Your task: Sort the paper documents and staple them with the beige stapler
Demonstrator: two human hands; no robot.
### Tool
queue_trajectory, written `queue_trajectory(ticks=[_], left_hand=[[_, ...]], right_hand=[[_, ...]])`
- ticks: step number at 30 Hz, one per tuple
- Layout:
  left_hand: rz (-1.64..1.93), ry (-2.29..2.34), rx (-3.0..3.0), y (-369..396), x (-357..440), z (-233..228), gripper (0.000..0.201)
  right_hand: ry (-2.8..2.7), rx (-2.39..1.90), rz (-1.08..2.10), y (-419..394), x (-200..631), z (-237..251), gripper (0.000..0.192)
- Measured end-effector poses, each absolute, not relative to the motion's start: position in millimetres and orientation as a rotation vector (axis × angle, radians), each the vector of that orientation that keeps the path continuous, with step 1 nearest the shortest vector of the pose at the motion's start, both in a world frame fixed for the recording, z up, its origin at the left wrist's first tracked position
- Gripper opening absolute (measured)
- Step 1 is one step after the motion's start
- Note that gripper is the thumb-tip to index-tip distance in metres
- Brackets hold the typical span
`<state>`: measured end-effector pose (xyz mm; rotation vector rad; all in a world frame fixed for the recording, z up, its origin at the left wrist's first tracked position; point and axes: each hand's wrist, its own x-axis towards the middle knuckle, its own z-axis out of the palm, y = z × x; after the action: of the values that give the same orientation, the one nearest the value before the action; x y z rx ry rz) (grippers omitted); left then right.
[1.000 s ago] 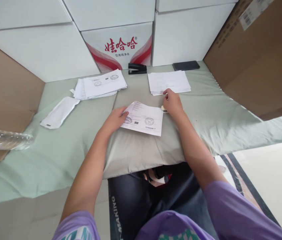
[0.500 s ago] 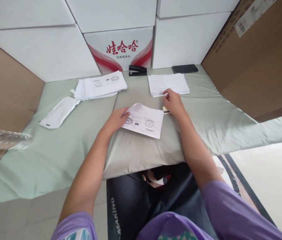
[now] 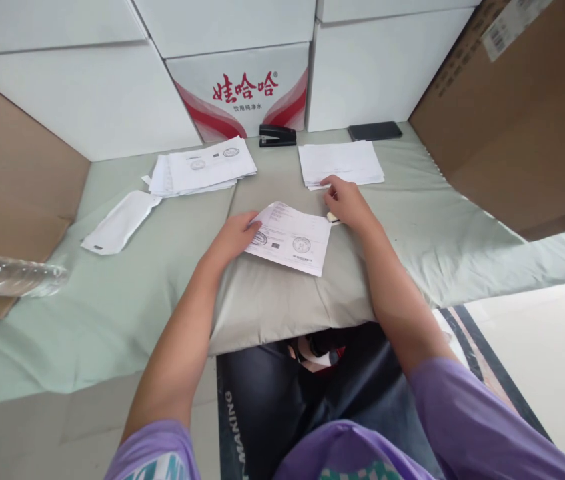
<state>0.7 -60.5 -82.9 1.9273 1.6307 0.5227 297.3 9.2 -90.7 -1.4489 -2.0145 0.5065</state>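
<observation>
My left hand (image 3: 237, 237) holds a printed, stamped sheet of paper (image 3: 292, 233) by its left edge, thumb on top. The sheet is slightly bent and tilted above the cloth. My right hand (image 3: 345, 200) is at the front edge of a stack of white papers (image 3: 345, 163), index finger reaching to it and fingertips apart. A small cream-coloured object (image 3: 332, 217) shows just below that hand, partly hidden by the hand and the sheet; I cannot tell its kind. At the left lies another stack of stamped papers (image 3: 207, 165).
A black stapler (image 3: 277, 135) and a dark phone (image 3: 375, 131) lie along the white boxes (image 3: 362, 77) at the back. A white pouch (image 3: 121, 222) and a plastic bottle (image 3: 12, 275) are on the left. Brown cardboard (image 3: 517, 127) stands at both sides.
The view has shifted slightly. My right index finger sits a little further left along the front edge of the right stack. My left hand keeps its hold on the sheet.
</observation>
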Motion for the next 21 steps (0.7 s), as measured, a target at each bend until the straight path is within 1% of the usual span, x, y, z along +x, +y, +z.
queue_trajectory(ticks=[9,12,14,18,21], left_hand=[[0.535,1.622,1.903,-63,2,-80,0.038],[0.526,1.637,1.909,-63,2,-80,0.037],[0.525,1.642,1.904,-63,2,-80,0.037],[0.533,1.625,1.886,-64,3,-78,0.037],[0.522,1.628,1.888,-64,3,-78,0.037]], right_hand=[[-2.065,-1.454,0.538,8,295,-89,0.035],[-2.136,-1.541,0.526,8,293,-89,0.037],[-2.213,-1.617,0.475,8,291,-88,0.038],[-2.35,-1.69,0.269,10,289,-86,0.036],[-2.385,-1.747,0.209,11,285,-88,0.033]])
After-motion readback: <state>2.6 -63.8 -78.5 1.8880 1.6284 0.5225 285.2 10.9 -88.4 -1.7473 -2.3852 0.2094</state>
